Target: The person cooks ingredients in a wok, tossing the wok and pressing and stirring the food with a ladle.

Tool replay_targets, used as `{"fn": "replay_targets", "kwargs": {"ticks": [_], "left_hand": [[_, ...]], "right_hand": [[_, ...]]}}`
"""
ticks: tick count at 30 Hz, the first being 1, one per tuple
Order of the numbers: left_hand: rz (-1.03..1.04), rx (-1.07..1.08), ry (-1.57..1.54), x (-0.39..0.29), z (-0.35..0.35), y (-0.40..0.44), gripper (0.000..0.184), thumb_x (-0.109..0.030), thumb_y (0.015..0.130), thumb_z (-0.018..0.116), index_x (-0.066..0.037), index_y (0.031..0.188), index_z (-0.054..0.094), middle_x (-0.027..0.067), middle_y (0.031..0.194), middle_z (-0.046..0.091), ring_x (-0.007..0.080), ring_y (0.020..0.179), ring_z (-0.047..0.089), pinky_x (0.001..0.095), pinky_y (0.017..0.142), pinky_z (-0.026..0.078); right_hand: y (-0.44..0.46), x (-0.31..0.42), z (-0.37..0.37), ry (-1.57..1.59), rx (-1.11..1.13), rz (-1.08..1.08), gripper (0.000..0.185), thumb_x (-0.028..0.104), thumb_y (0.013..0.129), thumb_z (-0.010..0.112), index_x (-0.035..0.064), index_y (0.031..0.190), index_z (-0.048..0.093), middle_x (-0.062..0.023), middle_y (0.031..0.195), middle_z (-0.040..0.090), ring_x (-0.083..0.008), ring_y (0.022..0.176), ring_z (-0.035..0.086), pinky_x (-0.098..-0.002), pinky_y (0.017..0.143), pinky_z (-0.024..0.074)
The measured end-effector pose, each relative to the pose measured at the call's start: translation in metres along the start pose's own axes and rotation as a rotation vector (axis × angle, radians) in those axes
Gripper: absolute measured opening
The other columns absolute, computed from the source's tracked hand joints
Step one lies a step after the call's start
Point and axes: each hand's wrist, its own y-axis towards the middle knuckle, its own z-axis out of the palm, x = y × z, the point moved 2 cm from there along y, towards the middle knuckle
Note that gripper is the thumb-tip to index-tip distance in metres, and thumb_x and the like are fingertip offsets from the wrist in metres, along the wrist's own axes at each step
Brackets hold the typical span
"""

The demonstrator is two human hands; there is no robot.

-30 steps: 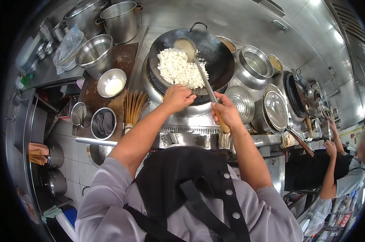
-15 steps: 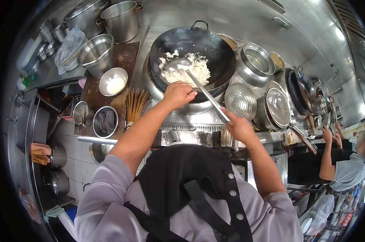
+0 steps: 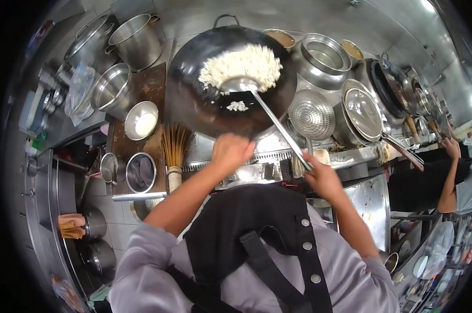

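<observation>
A black wok (image 3: pixel 184 88) sits tipped on the stove, its far handle raised at the back. White rice (image 3: pixel 246 65) is bunched on the wok's far side, blurred by motion, with a small clump lower down. My left hand (image 3: pixel 231 155) is closed on the wok's near edge; whatever part it grips is hidden under the fingers. In my right hand (image 3: pixel 321 176) is the handle end of a long metal ladle (image 3: pixel 277 125). The ladle's bowl lies in the wok against the near side of the rice.
A perforated strainer (image 3: pixel 311 116) and a lidded pan (image 3: pixel 363 112) stand to the right. On the left are a bamboo brush (image 3: pixel 174 151), a small bowl with pale contents (image 3: pixel 142 124), a steel bowl (image 3: pixel 112 88) and tall pots (image 3: pixel 137 44). A co-worker (image 3: pixel 449 177) stands at far right.
The wok has tilted toward me and its near edge has come closer. The rice has shifted to the far side. My left hand and the ladle have moved down with it.
</observation>
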Motion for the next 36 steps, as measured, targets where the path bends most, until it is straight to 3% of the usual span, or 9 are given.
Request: {"fn": "replay_targets", "kwargs": {"ticks": [5, 10, 14, 18, 20, 22, 26, 30, 36], "left_hand": [[-0.013, 0.273, -0.002, -0.024, -0.048, -0.039, 0.042, -0.041, 0.091, 0.064, -0.011, 0.06, 0.063, 0.0107, 0.065, 0.065, 0.0322, 0.064, 0.065, 0.0492, 0.059, 0.052], [-0.049, 0.067, -0.109, 0.022, -0.037, 0.045, 0.042, -0.037, 0.09, 0.066, -0.007, 0.062, 0.058, 0.0141, 0.065, 0.06, 0.0381, 0.064, 0.061, 0.0518, 0.06, 0.047], [-0.108, 0.133, 0.056, 0.004, -0.014, 0.019, 0.043, -0.041, 0.091, 0.062, -0.007, 0.065, 0.065, 0.0132, 0.07, 0.067, 0.0352, 0.07, 0.066, 0.0526, 0.066, 0.052], [-0.004, 0.239, -0.096, -0.026, -0.047, -0.042, 0.044, -0.045, 0.09, 0.063, -0.009, 0.065, 0.069, 0.0118, 0.068, 0.067, 0.0326, 0.068, 0.068, 0.0483, 0.063, 0.055], [-0.031, 0.241, 0.088, -0.011, -0.049, -0.012, 0.042, -0.044, 0.089, 0.064, -0.01, 0.066, 0.068, 0.0113, 0.069, 0.067, 0.0334, 0.068, 0.068, 0.05, 0.062, 0.054], [-0.08, 0.129, -0.056, 0.018, -0.036, 0.021, 0.039, -0.04, 0.088, 0.065, -0.009, 0.066, 0.064, 0.0136, 0.069, 0.065, 0.0365, 0.068, 0.065, 0.0511, 0.062, 0.051], [-0.122, 0.049, -0.082, 0.051, -0.018, 0.065, 0.038, -0.039, 0.087, 0.067, -0.008, 0.066, 0.067, 0.014, 0.071, 0.066, 0.0359, 0.072, 0.066, 0.0492, 0.066, 0.052], [-0.096, -0.059, -0.092, 0.057, 0.002, 0.06, 0.041, -0.037, 0.086, 0.07, -0.007, 0.061, 0.061, 0.0138, 0.064, 0.062, 0.0365, 0.065, 0.063, 0.0486, 0.061, 0.049], [-0.098, -0.061, -0.081, 0.059, 0.0, 0.059, 0.039, -0.038, 0.086, 0.069, -0.007, 0.063, 0.062, 0.0131, 0.066, 0.064, 0.0362, 0.067, 0.064, 0.0495, 0.063, 0.051]], "right_hand": [[-0.029, 0.034, -0.024, 0.233, 0.145, 0.061, 0.068, 0.004, 0.089, 0.067, 0.0212, 0.152, 0.05, -0.0123, 0.065, 0.056, -0.0283, 0.06, 0.057, -0.0386, 0.064, 0.0504], [-0.055, 0.047, -0.077, 0.337, 0.356, 0.296, 0.063, 0.012, 0.093, 0.068, 0.0211, 0.152, 0.049, -0.0115, 0.065, 0.057, -0.0263, 0.057, 0.055, -0.0351, 0.064, 0.0496], [0.002, 0.023, -0.009, -0.058, 0.055, 0.091, 0.061, 0.014, 0.09, 0.069, 0.0194, 0.148, 0.051, -0.0233, 0.083, 0.068, -0.0442, 0.082, 0.067, -0.0504, 0.075, 0.0529], [-0.022, 0.034, -0.007, 0.149, -0.018, -0.031, 0.062, 0.007, 0.09, 0.071, 0.0106, 0.149, 0.052, -0.0161, 0.072, 0.065, -0.0305, 0.065, 0.065, -0.0395, 0.065, 0.0528], [-0.05, 0.043, -0.025, 0.594, 0.027, 0.291, 0.058, 0.005, 0.092, 0.07, 0.0092, 0.148, 0.054, -0.0045, 0.067, 0.061, -0.0129, 0.056, 0.058, -0.0296, 0.055, 0.0474], [-0.046, 0.064, -0.061, 0.596, -0.037, 0.355, 0.056, 0.004, 0.096, 0.065, 0.0106, 0.15, 0.053, 0.0022, 0.067, 0.057, -0.0041, 0.055, 0.053, -0.0238, 0.049, 0.0429], [0.014, 0.089, -0.116, 0.554, -0.098, 0.267, 0.061, 0.005, 0.098, 0.059, 0.0116, 0.155, 0.039, 0.0009, 0.067, 0.055, -0.0086, 0.054, 0.054, -0.026, 0.049, 0.0465], [0.076, 0.065, -0.051, 0.394, -0.159, 0.283, 0.062, 0.01, 0.097, 0.059, 0.011, 0.155, 0.036, -0.0042, 0.071, 0.059, -0.0137, 0.056, 0.057, -0.0312, 0.051, 0.05], [0.081, 0.103, 0.047, 0.971, 0.194, 0.231, 0.061, 0.008, 0.097, 0.061, 0.0062, 0.152, 0.035, -0.0034, 0.071, 0.057, -0.0138, 0.052, 0.054, -0.0313, 0.049, 0.0484]]}}
